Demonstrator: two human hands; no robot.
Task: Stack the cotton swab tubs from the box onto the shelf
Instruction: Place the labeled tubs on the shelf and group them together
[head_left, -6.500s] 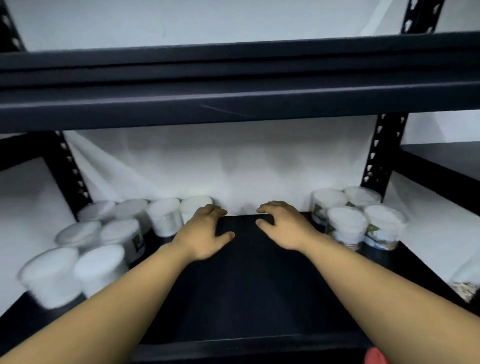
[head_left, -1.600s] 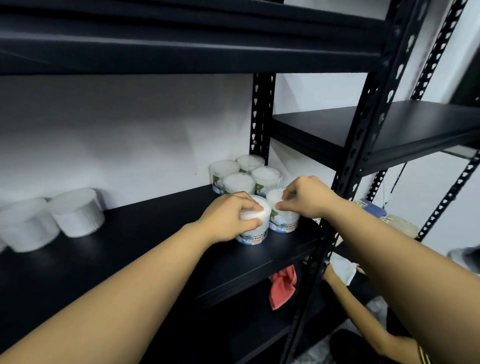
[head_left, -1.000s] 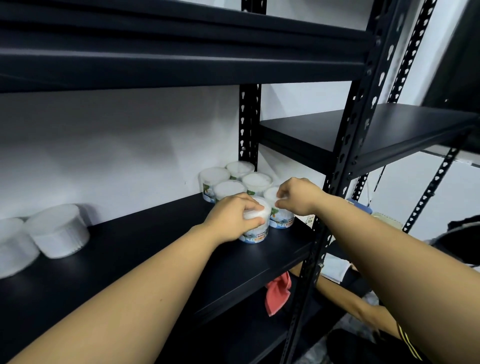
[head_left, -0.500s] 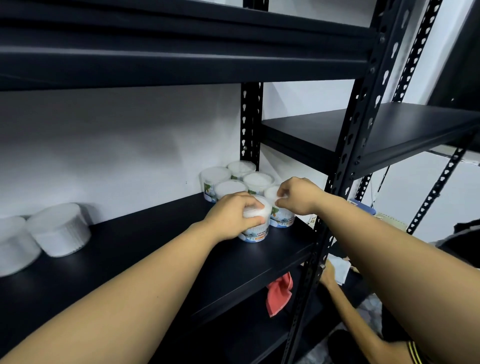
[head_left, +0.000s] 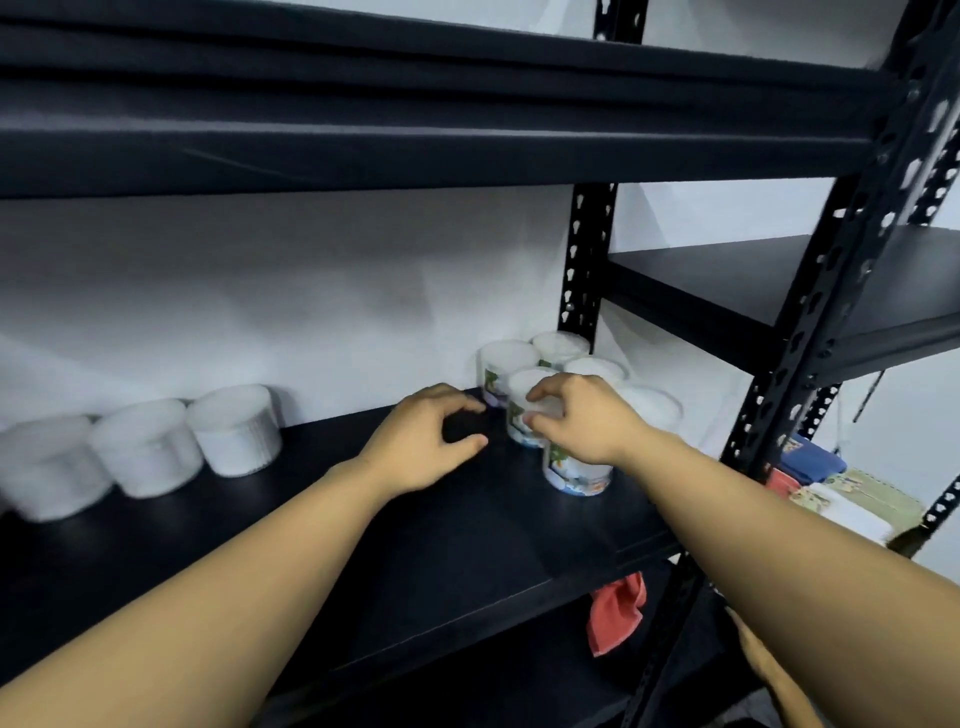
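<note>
Six white cotton swab tubs (head_left: 530, 410) cluster upright by my shelf's (head_left: 363, 525) rear post (head_left: 584, 270); three more tubs (head_left: 234, 431) stand well left of it.

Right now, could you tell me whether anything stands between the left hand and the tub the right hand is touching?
Nothing visible does. The left hand hovers open over bare shelf, just left of the tub that the right hand grips among the right-hand cluster.
</note>
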